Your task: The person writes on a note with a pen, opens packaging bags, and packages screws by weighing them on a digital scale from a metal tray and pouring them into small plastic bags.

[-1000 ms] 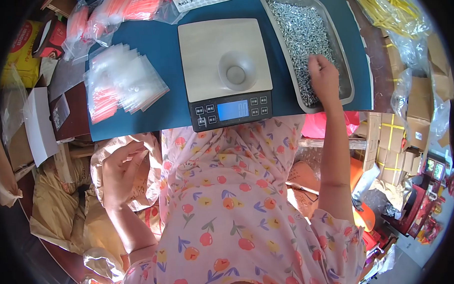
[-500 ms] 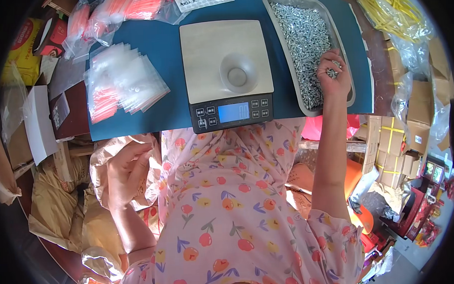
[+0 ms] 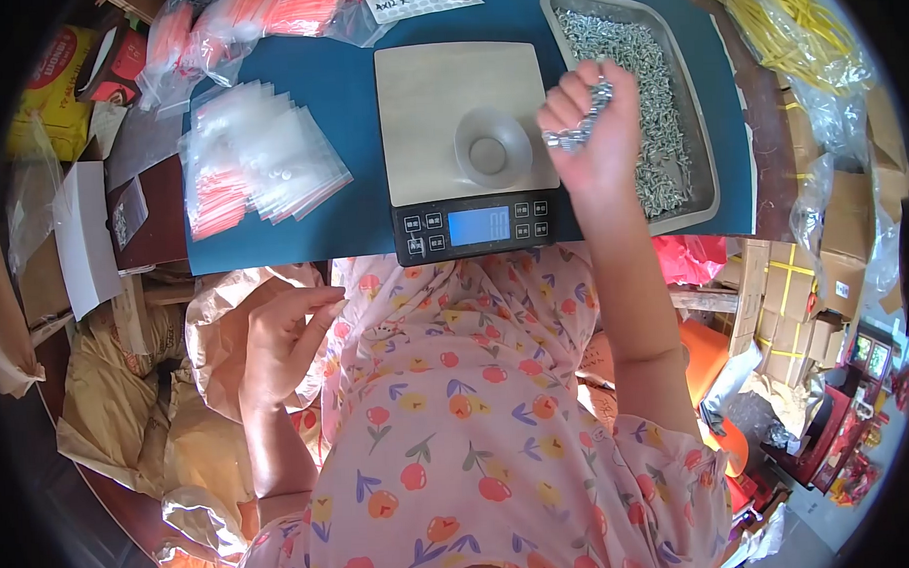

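Silvery small screws (image 3: pixel 591 116), shiny, jumbled, clutched in the right hand (image 3: pixel 612 136), left hand (image 3: pixel 281 338) half-open

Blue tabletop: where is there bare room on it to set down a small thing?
The widest bare patch lies between the fanned bags and the scale; a narrower strip runs between scale and tray, partly hidden by the right hand. It is crowded at the upper left, under the pink bag bundles.

Right grip (image 3: pixel 610 143) curled round screws (image 3: pixel 576 137) (silvery), near cup (image 3: pixel 488 155) on scale (image 3: pixel 419 115); left grip (image 3: pixel 281 340) loosely bent.
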### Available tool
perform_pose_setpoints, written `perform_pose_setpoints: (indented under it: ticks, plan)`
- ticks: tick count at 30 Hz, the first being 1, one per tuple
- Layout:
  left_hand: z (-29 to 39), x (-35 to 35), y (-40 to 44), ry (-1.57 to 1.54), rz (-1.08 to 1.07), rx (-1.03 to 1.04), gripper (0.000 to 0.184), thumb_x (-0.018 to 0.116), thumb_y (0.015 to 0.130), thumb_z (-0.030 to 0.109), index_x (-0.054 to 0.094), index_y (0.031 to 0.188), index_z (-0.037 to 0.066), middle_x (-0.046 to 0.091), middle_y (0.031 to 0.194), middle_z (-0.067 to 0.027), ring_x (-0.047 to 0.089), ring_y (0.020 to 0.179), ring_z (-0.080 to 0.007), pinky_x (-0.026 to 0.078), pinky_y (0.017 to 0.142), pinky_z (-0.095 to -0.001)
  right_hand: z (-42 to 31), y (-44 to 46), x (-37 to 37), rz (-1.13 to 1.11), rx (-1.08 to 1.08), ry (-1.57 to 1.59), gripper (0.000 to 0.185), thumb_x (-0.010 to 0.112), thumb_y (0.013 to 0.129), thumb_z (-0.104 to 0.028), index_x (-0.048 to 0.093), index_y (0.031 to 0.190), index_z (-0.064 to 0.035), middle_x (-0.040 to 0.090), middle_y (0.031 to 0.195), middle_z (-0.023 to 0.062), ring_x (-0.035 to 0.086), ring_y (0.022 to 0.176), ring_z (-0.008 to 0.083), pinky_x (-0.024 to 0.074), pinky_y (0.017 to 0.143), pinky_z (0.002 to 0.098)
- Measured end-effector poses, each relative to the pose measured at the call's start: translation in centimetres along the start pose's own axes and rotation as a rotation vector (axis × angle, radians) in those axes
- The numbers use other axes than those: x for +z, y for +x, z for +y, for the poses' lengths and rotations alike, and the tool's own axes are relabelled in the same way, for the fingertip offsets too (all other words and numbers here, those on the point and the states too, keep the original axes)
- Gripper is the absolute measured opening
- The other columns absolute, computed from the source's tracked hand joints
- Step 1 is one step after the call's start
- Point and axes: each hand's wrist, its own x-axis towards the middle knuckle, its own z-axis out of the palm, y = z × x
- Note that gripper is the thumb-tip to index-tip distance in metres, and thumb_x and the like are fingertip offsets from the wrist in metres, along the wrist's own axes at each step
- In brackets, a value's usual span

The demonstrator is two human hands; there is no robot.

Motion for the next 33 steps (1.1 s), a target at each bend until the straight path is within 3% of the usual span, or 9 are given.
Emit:
perform_pose_setpoints:
  ticks: [4,11,15,18,19,22,25,28,33]
  plan:
    - [-0.2,0.1,-0.1,-0.021,0.02,0.025,0.014,0.065,0.083,0.001,0.067,0.096,-0.001,0.068,0.084,-0.0112,0.063,0.072,-0.0144,0.05,0.063,-0.0251,2.6,0.1,1.4,0.061,-0.164,-0.301,0.031,0.042,0.092,-0.033,0.044,0.072,-0.0089,0.037,0.054,0.0017,0.038,0.05,0.0163,0.0367,0.054,0.0315]
    - [0.3,0.5,0.5,-0.007,0.063,0.071,0.013,0.065,0.081,-0.001,0.067,0.094,-0.001,0.068,0.084,-0.0119,0.065,0.073,-0.0161,0.05,0.065,-0.0246,1.7,0.1,0.7,-0.041,-0.111,-0.158,0.03,0.042,0.092,-0.032,0.044,0.073,-0.0083,0.036,0.051,0.0014,0.025,0.041,0.0096,0.0222,0.041,0.0244]
    - [0.6,1.0,1.7,-0.007,0.121,0.077,0.013,0.066,0.079,-0.003,0.067,0.092,-0.001,0.067,0.086,-0.0121,0.065,0.074,-0.0185,0.05,0.065,-0.0253,-0.2,-0.8,-0.1,-0.083,-0.104,-0.159,0.029,0.042,0.092,-0.031,0.044,0.072,-0.0093,0.034,0.051,-0.0012,0.025,0.041,0.0091,0.0221,0.041,0.0238]
    - [1.2,1.1,3.4,0.113,0.231,0.254,0.015,0.066,0.077,-0.005,0.067,0.091,0.0,0.067,0.091,-0.0118,0.064,0.078,-0.0193,0.05,0.062,-0.0267,-2.7,-1.8,-2.2,-0.079,-0.114,-0.143,0.027,0.042,0.092,-0.028,0.044,0.072,-0.0091,0.033,0.052,-0.0014,0.026,0.042,0.0091,0.0215,0.04,0.0237]
    - [2.0,1.1,4.0,0.154,0.241,0.232,0.016,0.066,0.077,-0.004,0.068,0.092,0.001,0.066,0.097,-0.011,0.062,0.087,-0.0223,0.049,0.069,-0.0308,-3.7,-2.2,-3.1,-0.1,-0.102,-0.136,0.025,0.043,0.091,-0.025,0.044,0.073,-0.0083,0.033,0.053,-0.0004,0.027,0.043,0.0088,0.0208,0.039,0.0232]
    - [1.9,1.1,6.5,0.582,0.404,0.496,0.017,0.064,0.077,-0.003,0.067,0.093,0.001,0.066,0.099,-0.0106,0.06,0.094,-0.0258,0.046,0.079,-0.0346,-6.0,-3.4,-5.0,0.027,-0.125,-0.22,0.024,0.042,0.09,-0.024,0.044,0.073,-0.0076,0.033,0.054,0.0007,0.027,0.043,0.0085,0.02,0.039,0.0229]
    - [0.3,1.9,8.2,0.794,0.466,0.476,0.018,0.061,0.078,-0.002,0.066,0.096,0.0,0.066,0.1,-0.0101,0.057,0.098,-0.0278,0.042,0.086,-0.0377,-7.5,-4.3,-6.5,0.111,-0.125,-0.237,0.02,0.042,0.089,-0.02,0.049,0.078,-0.0044,0.039,0.059,0.0026,0.028,0.044,0.0087,0.0207,0.039,0.0219]
    - [-0.7,1.9,9.1,0.709,0.415,0.498,0.022,0.06,0.079,-0.002,0.066,0.1,0.003,0.065,0.102,-0.011,0.059,0.094,-0.0296,0.045,0.084,-0.038,-8.0,-4.7,-7.1,0.184,-0.127,-0.295,0.019,0.042,0.088,-0.018,0.052,0.083,-0.0026,0.042,0.062,0.0032,0.028,0.043,0.0086,0.0209,0.038,0.0211]
    - [-0.5,2.6,9.3,0.524,0.484,0.48,0.015,0.06,0.079,-0.004,0.065,0.093,0.001,0.064,0.09,-0.0119,0.06,0.082,-0.0289,0.047,0.072,-0.0368,-7.8,-4.8,-7.7,0.239,-0.105,-0.33,0.02,0.041,0.091,-0.02,0.048,0.082,-0.0041,0.039,0.061,0.0017,0.027,0.043,0.008,0.0198,0.038,0.0211]
